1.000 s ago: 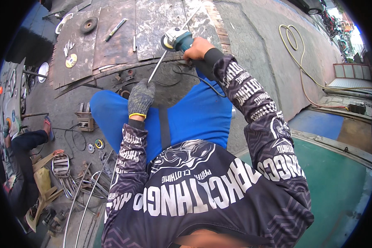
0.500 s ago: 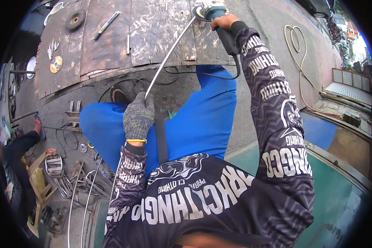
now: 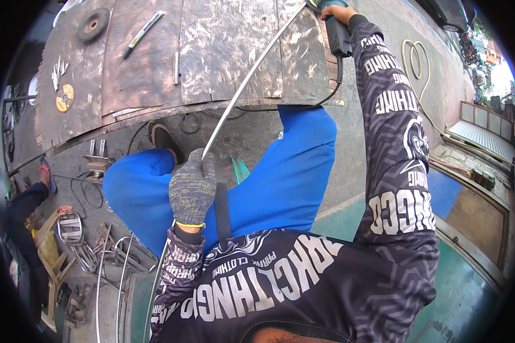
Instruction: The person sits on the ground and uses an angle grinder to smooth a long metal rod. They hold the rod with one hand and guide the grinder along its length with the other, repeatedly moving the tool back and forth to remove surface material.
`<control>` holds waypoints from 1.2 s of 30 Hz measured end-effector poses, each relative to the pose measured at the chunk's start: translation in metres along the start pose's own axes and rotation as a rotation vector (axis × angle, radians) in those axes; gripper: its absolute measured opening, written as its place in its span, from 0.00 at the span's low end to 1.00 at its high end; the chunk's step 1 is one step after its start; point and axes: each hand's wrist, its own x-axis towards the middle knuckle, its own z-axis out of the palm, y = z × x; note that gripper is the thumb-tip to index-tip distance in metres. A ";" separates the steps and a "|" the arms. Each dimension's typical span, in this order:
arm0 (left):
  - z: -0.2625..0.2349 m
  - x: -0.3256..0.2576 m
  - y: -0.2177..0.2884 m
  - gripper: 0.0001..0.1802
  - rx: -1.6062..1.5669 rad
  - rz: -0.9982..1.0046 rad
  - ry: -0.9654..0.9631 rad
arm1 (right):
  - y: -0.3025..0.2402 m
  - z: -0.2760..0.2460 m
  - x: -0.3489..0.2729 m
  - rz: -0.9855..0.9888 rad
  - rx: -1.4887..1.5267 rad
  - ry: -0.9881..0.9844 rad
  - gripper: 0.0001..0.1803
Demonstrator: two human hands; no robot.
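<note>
My left hand, in a grey knitted glove with a yellow hem, is closed around a long thin metal rod above my lap. The rod runs up over the wooden tabletop to the far edge of the view, and its other end passes back along my left forearm. Bare and stretched far forward, my right hand grips an angle grinder by its body. The grinder's disc lies at the rod's far end, partly cut off by the top edge; whether they touch, I cannot tell.
On the worn wooden table lie a black wheel, a marker pen, a gold disc and a short metal strip. Bent rods and a plastic chair stand at left, near another person's leg. A hose lies at right.
My right hand has moved the grinder farther forward and right, with the rod's far end swinging the same way. The view has shifted, and the table appears nearer.
</note>
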 end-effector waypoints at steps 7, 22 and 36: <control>0.006 -0.001 -0.014 0.13 -0.040 0.104 0.046 | -0.020 0.012 -0.057 -0.039 -0.073 0.065 0.30; 0.021 0.021 -0.039 0.19 -0.100 0.049 -0.017 | -0.079 0.097 -0.204 -0.132 -0.066 -0.053 0.33; 0.018 0.040 -0.058 0.20 -0.115 0.096 0.008 | -0.125 0.122 -0.291 -0.215 -0.004 -0.100 0.35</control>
